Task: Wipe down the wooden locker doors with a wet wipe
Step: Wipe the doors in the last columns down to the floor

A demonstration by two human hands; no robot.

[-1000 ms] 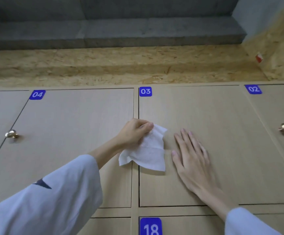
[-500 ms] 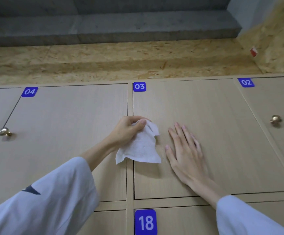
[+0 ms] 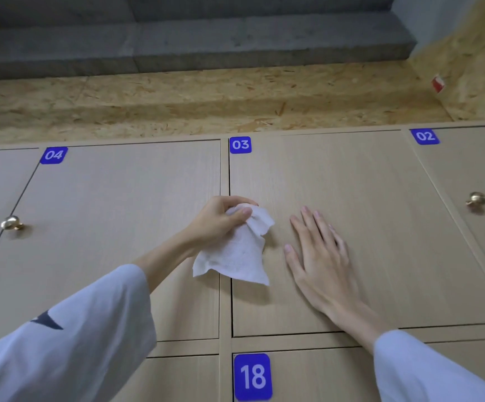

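The pale wood-grain locker door marked 03 (image 3: 366, 227) lies closed under the right hand (image 3: 322, 256), whose fingers are spread flat on its panel. Just left of it, the left hand (image 3: 218, 224) pinches a crumpled white wet wipe (image 3: 235, 253), which hangs over the seam beside door 04 (image 3: 119, 227). Bunched so, the wipe may clean only streaks. Every locker is closed, its contents hidden.

Door 04 (image 3: 119, 227) left of door 03 (image 3: 366, 227); door 18 (image 3: 308, 378) below.
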